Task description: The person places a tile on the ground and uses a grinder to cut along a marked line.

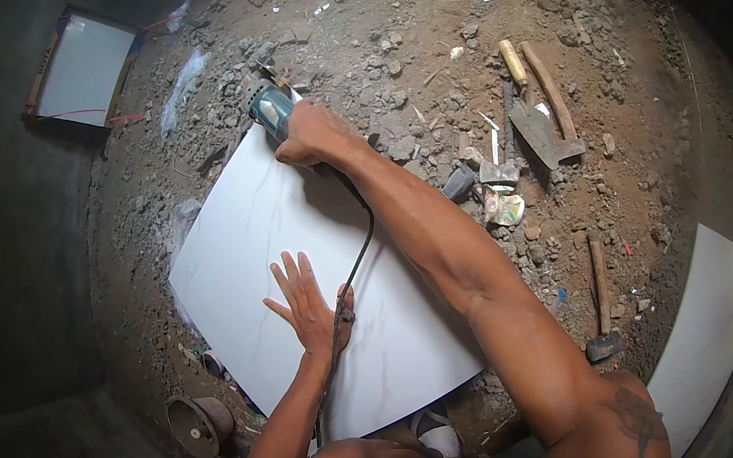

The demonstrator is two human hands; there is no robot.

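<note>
A large white marble-look tile (240,220) lies in front of me on the rubble floor. My left hand (308,310) rests flat on it, fingers spread. A black power cord (370,223) runs across the tile, passing the thumb side of that hand and my left forearm. At the tile's far corner my right hand (313,132) is wrapped round the teal body of a handheld power cutter (271,110). The cutter's metal front sits just past the tile edge; its blade is too small and shaded to make out.
To the right lie a trowel (533,131), a wooden-handled hammer (554,94), a mallet (600,297) and a grey plastic piece (459,182). A metal bucket (201,426) stands at the left. Boxed tiles (84,70) lean at the far left, another tile (707,319) at the right.
</note>
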